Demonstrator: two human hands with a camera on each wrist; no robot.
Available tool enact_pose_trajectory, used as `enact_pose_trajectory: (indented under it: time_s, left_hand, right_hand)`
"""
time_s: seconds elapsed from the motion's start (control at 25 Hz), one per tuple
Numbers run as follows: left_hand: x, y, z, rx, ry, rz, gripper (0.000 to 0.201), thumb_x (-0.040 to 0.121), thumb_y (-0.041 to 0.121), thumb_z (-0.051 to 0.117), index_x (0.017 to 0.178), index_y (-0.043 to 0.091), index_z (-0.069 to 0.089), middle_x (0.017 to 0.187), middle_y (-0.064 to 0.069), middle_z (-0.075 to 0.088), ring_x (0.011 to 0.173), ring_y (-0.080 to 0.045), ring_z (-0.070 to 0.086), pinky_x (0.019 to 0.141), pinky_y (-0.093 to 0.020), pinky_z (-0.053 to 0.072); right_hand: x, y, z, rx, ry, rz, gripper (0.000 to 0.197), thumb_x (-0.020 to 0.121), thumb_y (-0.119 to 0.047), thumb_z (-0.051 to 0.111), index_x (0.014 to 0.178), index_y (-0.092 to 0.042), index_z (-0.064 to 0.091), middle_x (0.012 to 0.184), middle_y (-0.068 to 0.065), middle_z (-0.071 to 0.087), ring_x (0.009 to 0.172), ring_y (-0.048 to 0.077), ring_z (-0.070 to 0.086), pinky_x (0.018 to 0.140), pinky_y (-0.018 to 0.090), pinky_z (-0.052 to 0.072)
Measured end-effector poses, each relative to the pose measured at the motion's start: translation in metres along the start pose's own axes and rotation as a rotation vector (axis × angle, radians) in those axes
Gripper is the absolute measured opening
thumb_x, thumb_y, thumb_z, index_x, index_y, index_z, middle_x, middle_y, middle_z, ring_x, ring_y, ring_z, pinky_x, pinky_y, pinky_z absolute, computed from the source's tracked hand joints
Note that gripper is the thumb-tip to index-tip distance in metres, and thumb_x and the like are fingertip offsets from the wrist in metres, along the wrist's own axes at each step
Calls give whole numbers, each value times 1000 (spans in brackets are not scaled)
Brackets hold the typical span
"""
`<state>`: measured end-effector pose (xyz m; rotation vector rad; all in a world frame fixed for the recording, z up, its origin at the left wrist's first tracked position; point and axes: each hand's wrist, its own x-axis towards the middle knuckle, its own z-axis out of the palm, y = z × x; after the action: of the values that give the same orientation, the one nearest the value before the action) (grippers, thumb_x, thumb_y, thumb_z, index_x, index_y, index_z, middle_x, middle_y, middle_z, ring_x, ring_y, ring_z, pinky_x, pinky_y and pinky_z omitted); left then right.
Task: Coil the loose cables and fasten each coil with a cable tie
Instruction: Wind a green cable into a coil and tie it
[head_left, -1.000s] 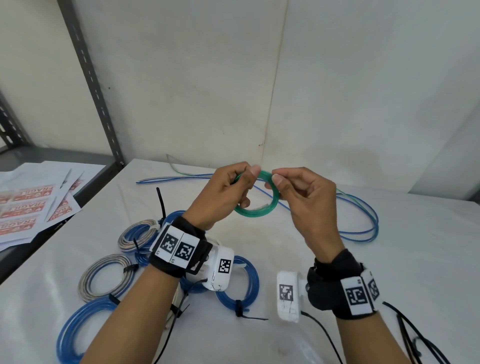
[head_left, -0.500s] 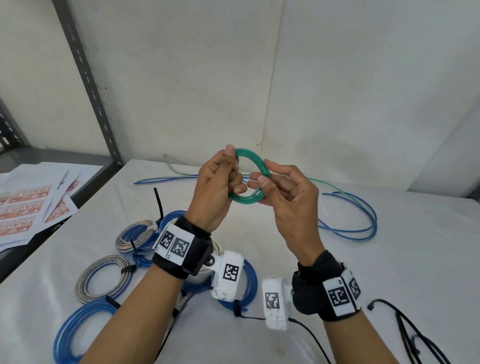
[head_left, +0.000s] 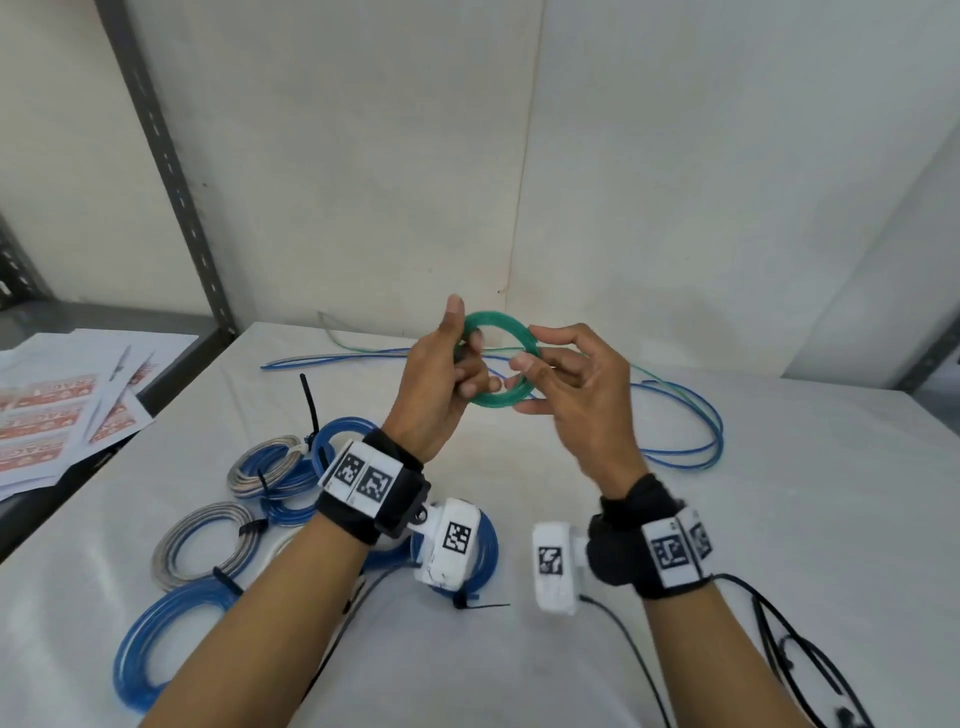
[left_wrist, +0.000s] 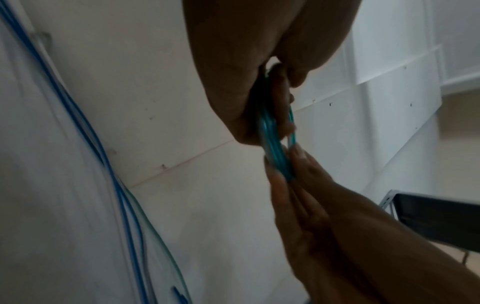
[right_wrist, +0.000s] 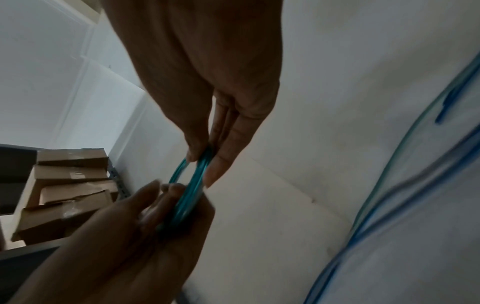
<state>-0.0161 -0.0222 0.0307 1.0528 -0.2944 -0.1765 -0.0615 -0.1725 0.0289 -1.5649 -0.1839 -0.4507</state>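
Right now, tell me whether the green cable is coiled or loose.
Coiled: the green cable forms a ring held between left hand and right hand.

A table (head_left: 779, 519) fills the lower frame. Finished coils (head_left: 208, 540) lie on it at lower left, loose cables (head_left: 691, 431) at right behind the hands. Papers (head_left: 62, 415) sit on a shelf at far left. Between both hands, mid-frame above the table, is a coil (head_left: 496, 400).
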Motion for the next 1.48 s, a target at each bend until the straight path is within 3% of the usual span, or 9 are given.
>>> enact_pose_trajectory:
  time_s: [0.08,0.28,0.44,0.72,0.84,0.92,1.0,1.28,1.48]
  left_hand:
    - [-1,12,1,139,-122,-209,62,103,59,34,72,9,53,48,2,30,41,-15,34,65,-33,48]
    - [-12,17,28,368,-447,-445,45,107,37,33,72,15,50,52,6,18,46,-13,15,61,-27,46]
    - [-14,2,58,367,-539,-510,40,104,29,29,70,18,48,51,10,20,50,-14,9,56,-27,32]
    - [-29,-36,109,636,-513,-450,40,106,25,26,70,17,40,52,9,18,43,-11,15,50,-26,30]
    - [-35,-54,112,788,-478,-429,39,105,23,29,68,17,41,51,7,21,46,-13,17,49,-25,30]
    - [-38,-62,109,818,-475,-420,38,104,21,31,68,16,41,54,5,22,49,-15,18,48,-24,31]
    - [-39,-67,106,790,-475,-416,37,103,21,32,68,16,41,55,5,21,50,-15,17,47,-23,30]
    - [-29,-58,88,624,-400,-368,35,102,21,34,69,15,43,56,5,20,49,-16,15,52,-28,28]
    - [-8,-48,62,424,-258,-208,37,108,25,32,75,14,45,54,9,24,45,-10,21,60,-32,30]
  right_hand:
    - [3,-13,-20,-115,-150,6,17,91,-6,74,106,-13,70,91,8,78,77,27,76,62,39,61]
    - [-8,-50,-61,-398,-378,7,12,90,-5,74,100,-10,72,91,7,78,77,28,76,60,39,59]
    - [-29,-61,-94,-368,-330,60,15,88,-3,76,99,-7,67,90,12,78,77,29,75,60,40,59]
    - [-61,-53,-153,-327,-190,276,15,98,-13,66,106,-1,64,98,23,74,86,30,74,68,34,62]
    - [-70,-21,-182,-769,-171,543,23,103,-24,57,95,-5,67,99,23,72,79,31,71,63,26,58]
    - [-76,2,-192,-1265,-357,673,24,93,-29,71,101,-6,69,103,15,72,86,28,70,73,30,59]
    - [-81,18,-194,-1480,-454,724,39,83,-32,81,110,-8,68,110,12,69,93,27,67,86,35,58]
    - [-65,23,-187,-1437,-400,616,14,90,-16,64,101,-13,72,114,10,68,104,31,65,90,38,55]
    - [-42,-7,-133,-687,-140,311,16,99,-4,57,84,-10,61,73,11,68,59,22,66,65,33,55]
